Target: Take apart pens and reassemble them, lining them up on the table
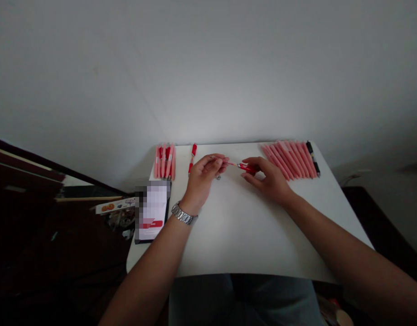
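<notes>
Above the back half of the white table (249, 235), my left hand (203, 179) pinches a thin pen refill (231, 163). The refill points right, its end meeting a red pen barrel (246, 168) that my right hand (273, 181) grips with thumb and fingers. I cannot tell how deep the refill sits in the barrel. A small metallic piece (218, 177) shows just under my left fingers; whether it is held or lies on the table is unclear. Beside my left hand lies a red and clear pen (193, 156), partly covered by it.
Several pink and red pens (165, 163) lie at the back left. A row of pink pens (290, 158), ending in a black pen (313, 158), fills the back right. A phone (154, 210) rests on the left edge. The wall (229, 81) rises behind the table.
</notes>
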Motion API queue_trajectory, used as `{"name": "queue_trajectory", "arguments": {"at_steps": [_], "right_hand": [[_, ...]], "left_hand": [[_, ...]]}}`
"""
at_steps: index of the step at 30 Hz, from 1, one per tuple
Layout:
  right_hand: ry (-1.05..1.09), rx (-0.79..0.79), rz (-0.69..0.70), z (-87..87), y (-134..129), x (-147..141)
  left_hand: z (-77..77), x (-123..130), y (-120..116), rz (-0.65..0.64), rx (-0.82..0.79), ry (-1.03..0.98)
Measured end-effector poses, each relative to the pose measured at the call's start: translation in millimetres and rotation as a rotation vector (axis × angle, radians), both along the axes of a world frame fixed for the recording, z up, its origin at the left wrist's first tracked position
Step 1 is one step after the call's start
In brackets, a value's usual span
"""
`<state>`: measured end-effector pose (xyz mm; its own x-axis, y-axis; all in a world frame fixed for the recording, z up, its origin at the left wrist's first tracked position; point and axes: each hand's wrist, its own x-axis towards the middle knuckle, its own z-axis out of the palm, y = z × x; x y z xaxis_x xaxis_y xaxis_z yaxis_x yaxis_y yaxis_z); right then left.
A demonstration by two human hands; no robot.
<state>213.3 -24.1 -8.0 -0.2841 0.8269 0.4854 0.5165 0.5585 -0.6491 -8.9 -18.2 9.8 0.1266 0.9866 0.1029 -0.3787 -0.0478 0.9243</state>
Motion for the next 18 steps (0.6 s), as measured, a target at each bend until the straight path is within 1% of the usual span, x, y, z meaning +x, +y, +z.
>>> {"name": "queue_trajectory", "arguments": {"at_steps": [3, 7, 13, 18], "right_hand": [[0.007, 0.012, -0.030, -3.5, 1, 0], [-0.036, -0.009, -0.049, 0.0, 0, 0], [-0.062, -0.075, 0.004, 8.0, -3, 0], [-0.024, -0.060, 0.002, 4.1, -2, 1]], "left_hand": [[0.8, 0, 0, 0.011, -0.009, -0.011], [3.9, 1, -1, -0.012, -0.016, -0.015], [3.4, 0, -1, -0.055, -0.004, -0.003], [1.7, 0, 0, -0.008, -0.013, 0.003]]}}
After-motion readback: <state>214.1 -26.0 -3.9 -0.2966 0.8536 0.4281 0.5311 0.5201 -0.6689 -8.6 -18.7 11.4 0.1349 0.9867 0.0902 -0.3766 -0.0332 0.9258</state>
